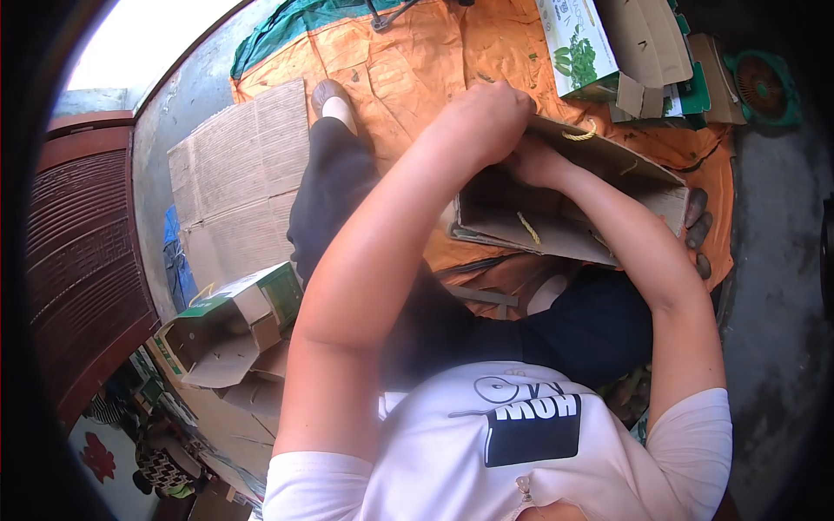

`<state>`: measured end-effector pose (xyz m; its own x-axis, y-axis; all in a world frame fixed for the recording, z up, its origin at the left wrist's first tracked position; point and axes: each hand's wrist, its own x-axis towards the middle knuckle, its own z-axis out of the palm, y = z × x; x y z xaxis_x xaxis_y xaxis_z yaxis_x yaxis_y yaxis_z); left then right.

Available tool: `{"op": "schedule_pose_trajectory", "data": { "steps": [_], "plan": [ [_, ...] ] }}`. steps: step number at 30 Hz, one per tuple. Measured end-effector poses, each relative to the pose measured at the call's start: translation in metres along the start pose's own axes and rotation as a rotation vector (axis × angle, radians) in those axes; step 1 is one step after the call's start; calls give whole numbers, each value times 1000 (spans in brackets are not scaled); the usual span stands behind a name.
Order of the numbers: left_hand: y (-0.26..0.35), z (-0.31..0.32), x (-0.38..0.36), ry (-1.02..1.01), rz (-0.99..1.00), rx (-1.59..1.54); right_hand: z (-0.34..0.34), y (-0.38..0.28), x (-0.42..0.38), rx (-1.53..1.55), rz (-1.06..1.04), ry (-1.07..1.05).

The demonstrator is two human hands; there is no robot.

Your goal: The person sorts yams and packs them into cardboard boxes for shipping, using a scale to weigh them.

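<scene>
Two bare hands meet at the far left corner of an open cardboard box [621,165]. The left hand [491,117] is bent over that corner from outside, its fingers curled and partly hidden; the right hand [532,163] reaches in over the opening, just beside the left. They are close together, but whether the fingertips pinch the cardboard cannot be told. The box lies tilted in front of the person, its opening facing the body, mostly to the right of both hands. One yellow cord handle [580,132] is on its far panel, near the right hand; another cord [528,227] is on the near panel. Beneath is an orange sheet [391,56]. Beyond the box stands a green-and-white carton [580,48], with a green fan [764,87] farther right.
</scene>
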<state>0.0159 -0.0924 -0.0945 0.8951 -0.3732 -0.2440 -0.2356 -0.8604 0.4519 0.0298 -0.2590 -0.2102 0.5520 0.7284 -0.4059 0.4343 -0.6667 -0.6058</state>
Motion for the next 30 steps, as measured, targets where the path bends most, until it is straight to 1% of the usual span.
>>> {"op": "schedule_pose_trajectory", "data": {
  "steps": [3,5,8,10,12,14,15,16,17,18,19,20,21,23,25,27,28,29,30],
  "plan": [
    [1,-3,-1,2,27,3,17,-4,24,241,23,156],
    [0,1,2,19,23,-2,21,2,27,202,-3,109],
    [-3,3,2,32,31,11,18,-7,16,3,14,30],
    [-4,4,2,35,51,43,-13,-41,-19,-158,47,-19],
    [-4,1,1,46,51,16,-46,-50,-63,-110,58,-86],
    [0,-6,0,13,80,3,-82,-47,-119,-76,-61,80],
    [-4,0,2,39,121,-3,-101,-53,-152,9,-31,207],
    [-1,-4,0,18,85,-33,-117,-60,-187,48,35,347],
    [3,-8,-1,-9,52,-62,-122,-49,-223,136,111,520],
    [1,-6,-1,12,48,-72,-126,-45,-259,293,221,693],
    [-2,-3,0,28,49,-81,-123,-30,-297,378,249,876],
    [-3,-2,1,37,72,-78,-120,-22,-333,332,373,1008],
    [-4,-1,1,46,101,-76,-107,-2,-373,283,493,1104],
    [-12,0,2,51,78,-94,-58,41,-450,327,656,1197],
    [-22,4,1,238,159,-40,10,70,-511,342,872,1149],
    [-21,-3,-2,333,87,-38,101,99,-564,368,945,1196],
    [-34,-4,0,382,136,-9,142,108,-584,408,1029,1180],
    [-50,-5,2,427,182,17,183,108,-605,456,1114,1157],
    [-61,-4,2,459,113,-20,217,100,-617,427,1230,1109]
  ]
}}
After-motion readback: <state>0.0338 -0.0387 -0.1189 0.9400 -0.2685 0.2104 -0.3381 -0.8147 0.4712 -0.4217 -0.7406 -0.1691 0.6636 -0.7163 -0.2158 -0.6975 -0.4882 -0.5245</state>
